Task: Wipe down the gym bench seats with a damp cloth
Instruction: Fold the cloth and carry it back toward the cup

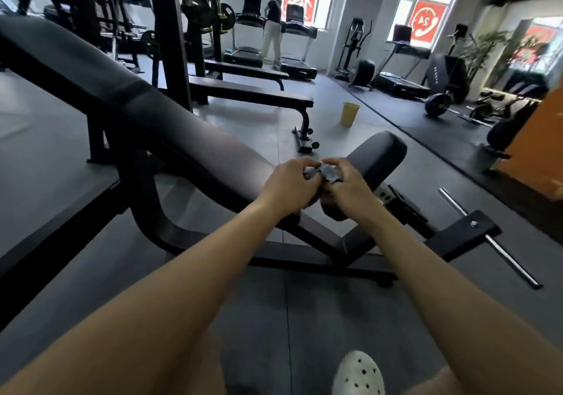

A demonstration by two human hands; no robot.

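Observation:
A small grey cloth is bunched between both my hands, just above the gap where the bench's long black back pad meets its short black seat pad. My left hand pinches the cloth's left end with curled fingers. My right hand grips its right end, fingers curled over it. The back pad slopes up to the far left. Most of the cloth is hidden inside my hands.
Two flat black benches stand beyond, by a black rack post. A yellow bucket sits on the floor behind the seat. A steel bar lies at right. A person stands by the treadmills. My white shoe is below.

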